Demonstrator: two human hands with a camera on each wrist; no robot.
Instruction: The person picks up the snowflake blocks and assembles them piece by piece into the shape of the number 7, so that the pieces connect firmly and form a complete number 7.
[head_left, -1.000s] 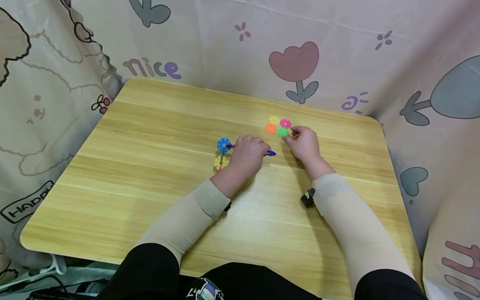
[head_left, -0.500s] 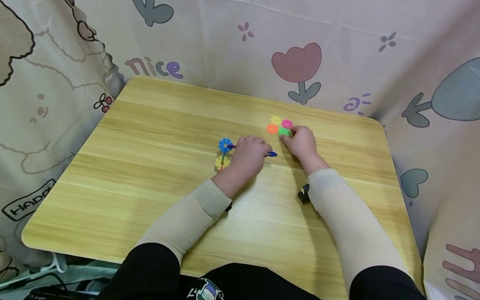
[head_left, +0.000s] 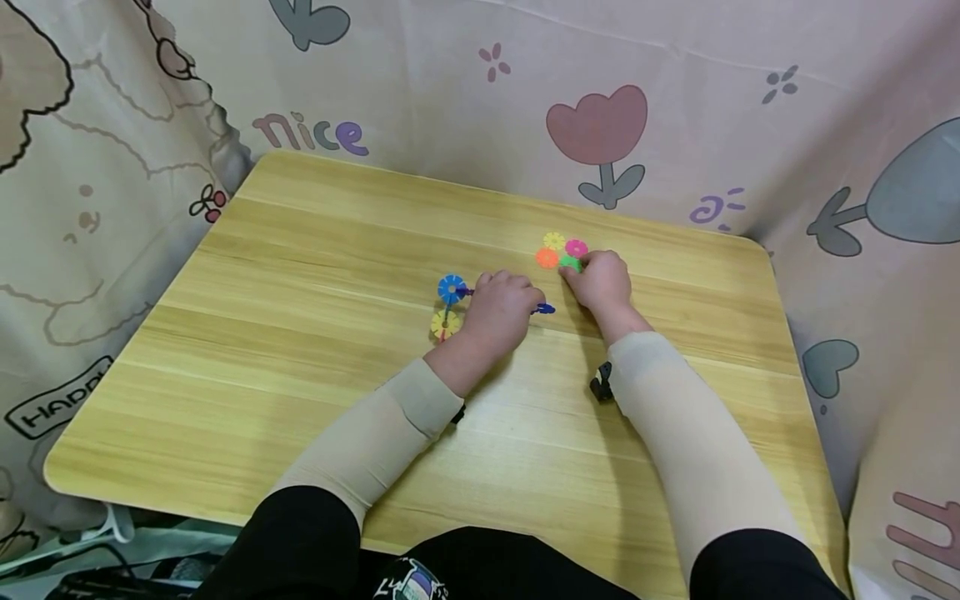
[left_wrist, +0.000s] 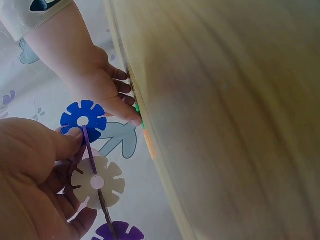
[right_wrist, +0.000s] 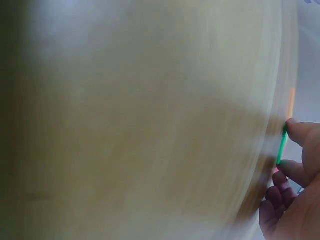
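My left hand (head_left: 502, 310) grips a joined chain of slotted flower-shaped plastic discs above the table. In the left wrist view, thumb and fingers hold it near a dark blue disc (left_wrist: 95, 112), a whitish disc (left_wrist: 112, 174) and a purple disc (left_wrist: 127, 232) linked edgewise. A lighter blue disc (head_left: 444, 292) and a yellow disc (head_left: 452, 329) show left of that hand in the head view. At the table's far side, my right hand (head_left: 604, 285) pinches a green disc (right_wrist: 281, 146) by opposite edges between thumb and finger. Part of the chain is hidden behind the left hand.
Close to the green disc lie loose orange (head_left: 547, 258), yellow (head_left: 553, 241) and pink (head_left: 577, 248) discs on the wooden table (head_left: 315, 275). A printed curtain (head_left: 450, 100) hangs behind the table's back edge.
My right hand has moved slightly left, from beside the green disc to pinching its edges. The left hand and its chain of discs stay nearly still.
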